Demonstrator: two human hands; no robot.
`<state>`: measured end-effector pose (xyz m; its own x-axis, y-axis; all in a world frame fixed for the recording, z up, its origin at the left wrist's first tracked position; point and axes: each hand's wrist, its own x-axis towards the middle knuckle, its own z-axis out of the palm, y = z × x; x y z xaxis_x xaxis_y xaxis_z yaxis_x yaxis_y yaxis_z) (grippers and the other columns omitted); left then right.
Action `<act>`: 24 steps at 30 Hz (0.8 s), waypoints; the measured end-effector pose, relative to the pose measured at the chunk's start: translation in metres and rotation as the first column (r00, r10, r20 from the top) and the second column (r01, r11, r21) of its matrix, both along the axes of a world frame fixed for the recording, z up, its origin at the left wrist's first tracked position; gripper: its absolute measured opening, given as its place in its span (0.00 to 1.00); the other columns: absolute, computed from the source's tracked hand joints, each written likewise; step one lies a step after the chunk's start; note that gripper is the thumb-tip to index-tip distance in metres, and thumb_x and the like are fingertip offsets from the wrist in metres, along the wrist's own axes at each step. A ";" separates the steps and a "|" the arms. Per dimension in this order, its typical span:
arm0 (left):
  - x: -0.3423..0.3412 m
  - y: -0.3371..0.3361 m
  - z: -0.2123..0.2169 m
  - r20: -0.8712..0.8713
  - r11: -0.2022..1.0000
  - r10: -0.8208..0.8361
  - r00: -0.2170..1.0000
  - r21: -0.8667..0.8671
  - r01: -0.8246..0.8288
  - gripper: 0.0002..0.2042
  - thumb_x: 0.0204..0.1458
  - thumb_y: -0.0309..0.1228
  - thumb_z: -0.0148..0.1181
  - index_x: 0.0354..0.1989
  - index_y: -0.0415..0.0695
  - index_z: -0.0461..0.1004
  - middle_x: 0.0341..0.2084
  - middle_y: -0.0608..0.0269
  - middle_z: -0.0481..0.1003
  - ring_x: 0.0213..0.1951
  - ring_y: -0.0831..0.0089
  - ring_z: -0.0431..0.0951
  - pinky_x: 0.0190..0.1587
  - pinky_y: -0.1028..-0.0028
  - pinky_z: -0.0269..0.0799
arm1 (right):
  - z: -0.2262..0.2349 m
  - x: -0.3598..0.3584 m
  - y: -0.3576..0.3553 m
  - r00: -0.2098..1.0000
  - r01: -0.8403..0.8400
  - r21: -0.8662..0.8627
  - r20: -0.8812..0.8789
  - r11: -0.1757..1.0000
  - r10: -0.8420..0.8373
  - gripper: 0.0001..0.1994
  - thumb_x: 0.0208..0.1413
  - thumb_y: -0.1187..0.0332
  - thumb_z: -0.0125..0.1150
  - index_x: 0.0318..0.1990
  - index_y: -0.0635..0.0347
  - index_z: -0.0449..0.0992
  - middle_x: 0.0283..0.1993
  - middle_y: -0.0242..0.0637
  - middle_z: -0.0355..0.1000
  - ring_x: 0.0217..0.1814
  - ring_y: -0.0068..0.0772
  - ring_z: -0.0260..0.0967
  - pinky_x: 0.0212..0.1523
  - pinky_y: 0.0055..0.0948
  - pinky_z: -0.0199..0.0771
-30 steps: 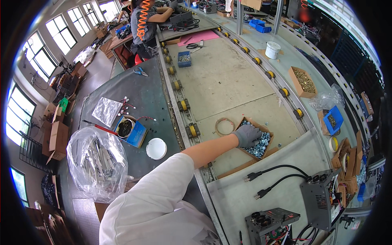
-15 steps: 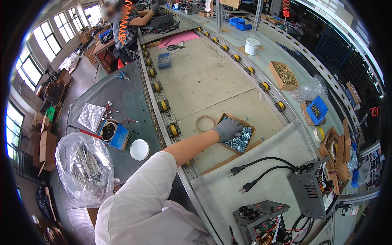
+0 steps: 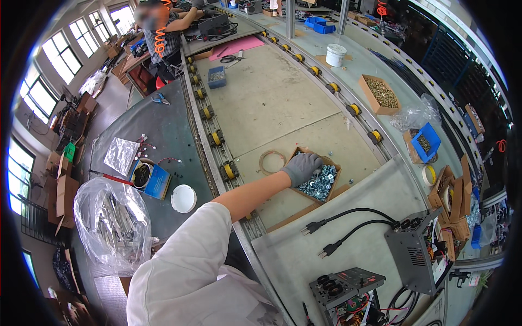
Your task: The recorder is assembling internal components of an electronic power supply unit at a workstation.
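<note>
My left hand (image 3: 302, 167), in a grey glove, reaches out on a bare forearm from a white sleeve into an open cardboard box (image 3: 334, 165) on the beige work surface. The box holds several small shiny metal parts (image 3: 322, 183). The curled fingers rest on the parts at the box's left side; whether they grip any is hidden. A ring of tape (image 3: 272, 161) lies just left of the box. My right hand is out of sight.
A roller rail with yellow wheels (image 3: 228, 170) runs left of the box. Two black plugs (image 3: 318, 239) and power units (image 3: 416, 250) lie in front. More boxes of parts (image 3: 380, 93), a blue bin (image 3: 424, 142), a white lid (image 3: 184, 198) and a plastic bag (image 3: 111, 223) surround. Another person (image 3: 163, 32) works at the far end.
The view has shifted a little as my head moved. My left hand has stayed in the box of metal parts, with its fingers slightly more curled.
</note>
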<state>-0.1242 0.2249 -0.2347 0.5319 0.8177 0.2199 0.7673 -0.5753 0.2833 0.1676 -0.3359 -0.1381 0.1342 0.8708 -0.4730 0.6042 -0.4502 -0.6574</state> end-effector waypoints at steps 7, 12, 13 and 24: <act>0.000 -0.001 0.002 -0.017 0.997 -0.059 0.998 -0.046 0.058 0.11 0.53 0.26 0.55 0.45 0.49 0.75 0.42 0.56 0.73 0.48 0.57 0.76 0.51 0.63 0.72 | -0.006 0.007 -0.009 0.975 -0.148 0.053 0.175 0.988 0.137 0.41 0.40 0.58 0.75 0.65 0.58 0.66 0.52 0.45 0.75 0.49 0.41 0.75 0.47 0.36 0.76; 0.003 -0.003 0.009 -0.032 0.994 -0.023 0.999 -0.104 0.019 0.12 0.53 0.25 0.55 0.45 0.50 0.77 0.43 0.56 0.73 0.48 0.57 0.76 0.51 0.62 0.72 | -0.038 0.026 -0.049 0.968 -0.105 -0.233 0.199 0.967 0.153 0.41 0.40 0.55 0.75 0.64 0.57 0.67 0.45 0.39 0.77 0.39 0.43 0.75 0.42 0.35 0.77; 0.002 -0.003 0.009 -0.036 0.995 -0.020 0.999 -0.099 0.016 0.12 0.53 0.25 0.55 0.45 0.50 0.77 0.43 0.56 0.73 0.48 0.57 0.76 0.51 0.62 0.72 | -0.019 0.016 -0.029 0.968 -0.108 -0.229 0.196 0.967 0.155 0.41 0.40 0.55 0.75 0.64 0.57 0.67 0.45 0.39 0.77 0.39 0.43 0.75 0.42 0.35 0.77; -0.010 -0.004 0.007 -0.140 0.986 0.098 0.985 -0.119 -0.115 0.13 0.58 0.40 0.56 0.48 0.52 0.77 0.45 0.57 0.76 0.48 0.58 0.78 0.49 0.60 0.74 | 0.026 -0.003 0.010 0.881 -0.370 0.432 0.444 0.823 0.164 0.35 0.41 0.57 0.75 0.59 0.55 0.71 0.37 0.42 0.72 0.32 0.40 0.70 0.36 0.42 0.76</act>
